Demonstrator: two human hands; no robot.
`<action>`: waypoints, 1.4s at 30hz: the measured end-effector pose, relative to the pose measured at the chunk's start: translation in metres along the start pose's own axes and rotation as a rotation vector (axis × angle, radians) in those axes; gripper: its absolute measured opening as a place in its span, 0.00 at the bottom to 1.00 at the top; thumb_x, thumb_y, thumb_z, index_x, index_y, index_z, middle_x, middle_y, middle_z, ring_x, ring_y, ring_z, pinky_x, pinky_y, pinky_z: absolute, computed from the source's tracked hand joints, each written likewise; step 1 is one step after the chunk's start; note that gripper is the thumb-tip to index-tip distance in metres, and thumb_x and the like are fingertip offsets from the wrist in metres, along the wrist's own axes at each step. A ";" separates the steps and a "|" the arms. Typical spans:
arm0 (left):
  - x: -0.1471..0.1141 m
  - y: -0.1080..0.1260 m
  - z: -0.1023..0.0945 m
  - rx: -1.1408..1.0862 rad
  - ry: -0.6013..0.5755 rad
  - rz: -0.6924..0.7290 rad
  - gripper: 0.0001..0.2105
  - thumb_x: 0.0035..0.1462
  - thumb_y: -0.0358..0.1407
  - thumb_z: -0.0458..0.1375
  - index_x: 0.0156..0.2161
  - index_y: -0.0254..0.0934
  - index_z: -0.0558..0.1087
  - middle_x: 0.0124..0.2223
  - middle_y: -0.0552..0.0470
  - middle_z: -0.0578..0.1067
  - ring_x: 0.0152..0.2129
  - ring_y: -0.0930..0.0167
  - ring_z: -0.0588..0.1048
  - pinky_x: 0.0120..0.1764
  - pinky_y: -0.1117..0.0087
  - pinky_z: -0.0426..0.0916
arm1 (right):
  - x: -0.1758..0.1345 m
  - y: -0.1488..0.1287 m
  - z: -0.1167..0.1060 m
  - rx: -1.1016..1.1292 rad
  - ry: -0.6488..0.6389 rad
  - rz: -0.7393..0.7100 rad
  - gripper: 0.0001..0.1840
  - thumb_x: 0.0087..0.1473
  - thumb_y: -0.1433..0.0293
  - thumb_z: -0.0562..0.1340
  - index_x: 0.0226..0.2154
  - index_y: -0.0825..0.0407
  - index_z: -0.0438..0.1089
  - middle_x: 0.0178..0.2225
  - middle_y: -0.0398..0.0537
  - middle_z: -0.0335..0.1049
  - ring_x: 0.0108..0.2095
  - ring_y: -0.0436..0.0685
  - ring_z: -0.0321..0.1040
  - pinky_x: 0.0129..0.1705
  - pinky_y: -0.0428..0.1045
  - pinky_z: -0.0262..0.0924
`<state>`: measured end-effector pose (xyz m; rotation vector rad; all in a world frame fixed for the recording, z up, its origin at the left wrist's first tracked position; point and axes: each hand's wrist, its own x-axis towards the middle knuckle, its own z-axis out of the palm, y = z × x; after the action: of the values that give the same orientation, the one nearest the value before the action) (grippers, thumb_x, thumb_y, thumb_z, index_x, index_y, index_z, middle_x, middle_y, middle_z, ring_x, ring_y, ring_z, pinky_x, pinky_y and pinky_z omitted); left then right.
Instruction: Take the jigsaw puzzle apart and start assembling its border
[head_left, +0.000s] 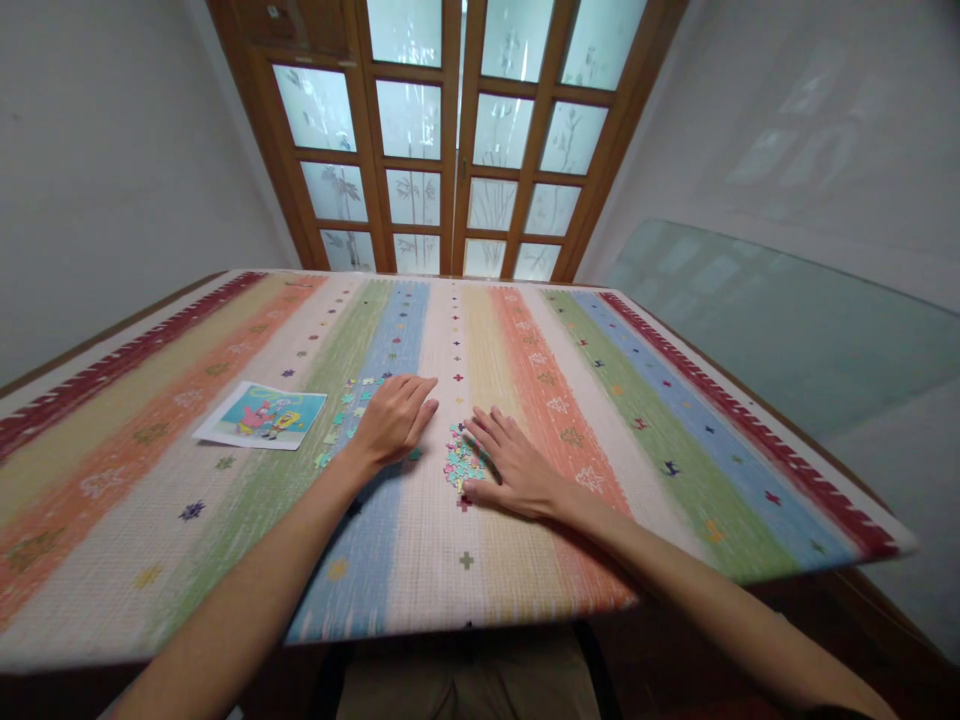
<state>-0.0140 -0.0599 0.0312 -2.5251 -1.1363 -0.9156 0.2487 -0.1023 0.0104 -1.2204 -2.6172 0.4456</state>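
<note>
A small heap of jigsaw puzzle pieces [463, 462], mostly turquoise with pink and yellow bits, lies near the middle of the table. My right hand [517, 468] rests at the heap's right side, fingers spread and thumb apart, partly covering it. To the left, my left hand [394, 420] hovers or rests above the blue stripe. Its fingers point right, with a gap between thumb and forefinger and nothing visible in it. More puzzle pieces [346, 398] are laid out beyond and left of that hand, partly hidden by it.
A printed cartoon picture [271, 415] lies flat at the left. A striped, patterned cloth [465, 590] covers the table. Wooden glazed doors [450, 150] stand behind its far edge, and a pale green panel [780, 310] leans along the right wall.
</note>
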 end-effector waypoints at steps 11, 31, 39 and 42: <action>-0.001 -0.003 -0.002 0.035 0.000 -0.090 0.21 0.72 0.39 0.43 0.57 0.29 0.71 0.49 0.36 0.78 0.46 0.55 0.73 0.50 0.51 0.68 | 0.015 -0.011 0.007 -0.156 -0.032 -0.159 0.33 0.70 0.48 0.51 0.70 0.43 0.57 0.74 0.50 0.46 0.74 0.69 0.37 0.72 0.70 0.36; 0.000 0.001 0.001 0.060 -0.005 -0.040 0.18 0.72 0.39 0.46 0.54 0.33 0.73 0.45 0.39 0.79 0.43 0.57 0.75 0.48 0.53 0.67 | 0.013 -0.005 0.000 -0.195 -0.078 -0.304 0.26 0.74 0.58 0.48 0.70 0.39 0.57 0.74 0.44 0.45 0.75 0.67 0.32 0.72 0.70 0.34; 0.000 0.001 0.002 0.074 -0.039 -0.033 0.16 0.72 0.38 0.46 0.47 0.36 0.75 0.41 0.41 0.79 0.40 0.57 0.75 0.45 0.52 0.68 | 0.013 0.005 0.001 -0.167 -0.046 -0.264 0.25 0.75 0.61 0.45 0.68 0.41 0.60 0.73 0.46 0.50 0.73 0.62 0.43 0.72 0.67 0.39; 0.000 0.001 0.003 0.075 -0.061 -0.033 0.15 0.72 0.39 0.46 0.44 0.39 0.76 0.40 0.43 0.79 0.39 0.58 0.74 0.44 0.53 0.68 | 0.011 0.013 -0.001 -0.167 -0.016 -0.202 0.25 0.74 0.61 0.46 0.68 0.41 0.61 0.73 0.47 0.49 0.73 0.63 0.42 0.72 0.68 0.41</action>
<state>-0.0122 -0.0592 0.0290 -2.4970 -1.2104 -0.7931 0.2512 -0.0857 0.0072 -0.9848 -2.8019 0.2051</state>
